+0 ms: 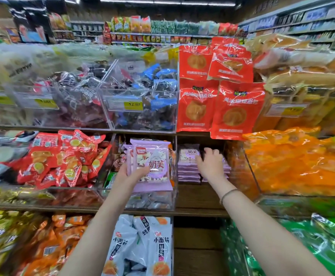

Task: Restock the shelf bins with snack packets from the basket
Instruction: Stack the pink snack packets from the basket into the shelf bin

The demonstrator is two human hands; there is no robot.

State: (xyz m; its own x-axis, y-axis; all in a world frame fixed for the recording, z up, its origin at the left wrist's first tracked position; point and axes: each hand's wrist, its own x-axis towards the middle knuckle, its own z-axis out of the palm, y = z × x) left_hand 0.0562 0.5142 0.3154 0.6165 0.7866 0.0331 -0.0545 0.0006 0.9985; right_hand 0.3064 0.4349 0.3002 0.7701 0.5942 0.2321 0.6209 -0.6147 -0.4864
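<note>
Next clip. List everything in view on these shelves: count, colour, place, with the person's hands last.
pale purple plastic snack packets: at least two, lilac, held before the middle row.
stack of matching purple packets: several, lilac, middle row centre.
large red bread bags: at least four, red, top row right of centre.
blue and dark wrapped snacks: many, in the clear bin, top row centre.
small red packets: many, red, middle row left.
orange bags: several, orange, middle row right.
white packets: two or more, white, bottom row centre.
green bags: several, green, bottom right.
left hand: one, grips the pale purple packets.
right hand: one, on the stack; grip unclear.
</note>
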